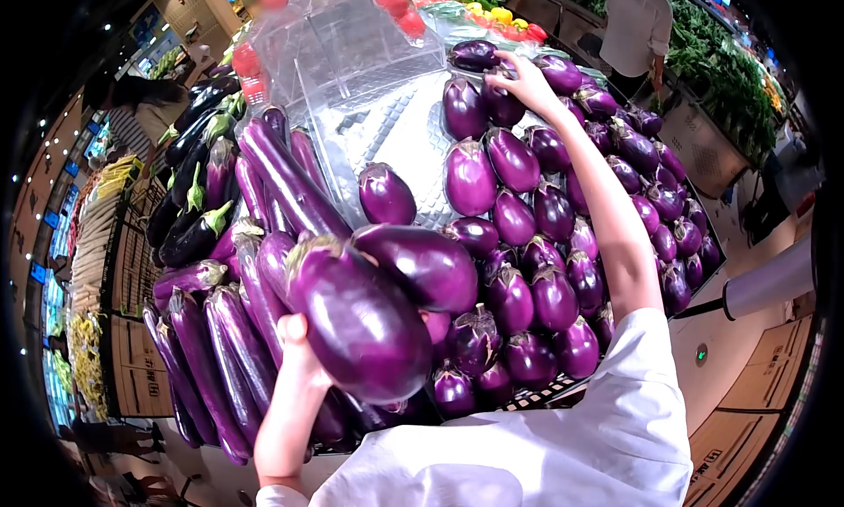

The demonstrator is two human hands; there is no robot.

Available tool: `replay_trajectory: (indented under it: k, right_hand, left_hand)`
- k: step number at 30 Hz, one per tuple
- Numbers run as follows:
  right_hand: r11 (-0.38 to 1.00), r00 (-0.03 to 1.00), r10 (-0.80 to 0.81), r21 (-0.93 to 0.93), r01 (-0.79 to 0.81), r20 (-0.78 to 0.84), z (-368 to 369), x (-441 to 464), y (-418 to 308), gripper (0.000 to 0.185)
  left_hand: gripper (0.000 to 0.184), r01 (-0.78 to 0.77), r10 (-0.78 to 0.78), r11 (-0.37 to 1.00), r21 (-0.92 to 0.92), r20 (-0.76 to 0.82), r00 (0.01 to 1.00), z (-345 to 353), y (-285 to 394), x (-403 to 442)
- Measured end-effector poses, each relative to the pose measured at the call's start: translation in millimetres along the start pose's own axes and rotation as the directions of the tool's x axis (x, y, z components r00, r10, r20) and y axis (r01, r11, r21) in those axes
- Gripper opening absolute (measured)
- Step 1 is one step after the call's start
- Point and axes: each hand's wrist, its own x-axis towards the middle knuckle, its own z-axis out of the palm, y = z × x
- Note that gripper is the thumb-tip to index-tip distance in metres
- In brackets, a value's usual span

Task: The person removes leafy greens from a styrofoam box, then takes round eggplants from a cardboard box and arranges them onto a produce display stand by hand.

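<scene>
My left hand (303,362) is closed around a large round eggplant (360,318), held up close to the camera. A second glossy eggplant (420,265) rests against it, apparently in the same grasp; most of my left fingers are hidden behind the two. At the far side of the display, my right arm is stretched out and my right hand (527,83) has its fingers curled over the top of a dark round eggplant (503,105). Beside that one stands another eggplant (464,109), and a further eggplant (475,55) lies on its side behind.
Rows of round eggplants (532,296) fill the right side. Long eggplants (207,358) are piled at left, with darker ones (198,177) behind. A single eggplant (386,194) sits on the silvery display surface (400,112) near clear plastic dividers (303,59). A person (635,28) stands beyond.
</scene>
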Motion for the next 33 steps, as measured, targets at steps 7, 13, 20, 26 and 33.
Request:
replay_trajectory:
  k: [7,13,20,26,33]
  right_hand:
    - [0.636,0.748,-0.358,0.732,-0.243,0.559,-37.2,-75.3,-165.9,0.059]
    - [0.553,0.89,0.014,0.738,-0.387,0.456,-25.6,-73.2,-133.4,0.059]
    - [0.985,0.958,-0.11,0.157,0.07,0.263,55.2,-88.8,-132.7,0.057]
    - [0.993,0.937,-0.099,-0.03,0.116,0.334,69.0,-86.7,-132.8,0.056]
    - [0.993,0.976,-0.058,-0.09,0.078,0.209,81.3,-88.1,-132.4,0.058]
  left_hand:
    - [0.073,0.038,-0.035,0.975,0.218,-0.015,0.999,14.9,29.7,59.1]
    - [0.042,0.016,0.103,0.888,0.459,-0.234,0.967,25.6,64.2,104.1]
    - [0.034,0.209,-0.112,0.949,0.237,-0.368,0.923,-31.5,83.2,155.1]
    - [0.034,0.378,-0.303,0.881,0.283,-0.274,0.913,-72.8,83.4,189.4]
    - [0.06,0.546,-0.522,0.26,0.797,-0.36,0.773,-38.2,109.5,190.9]
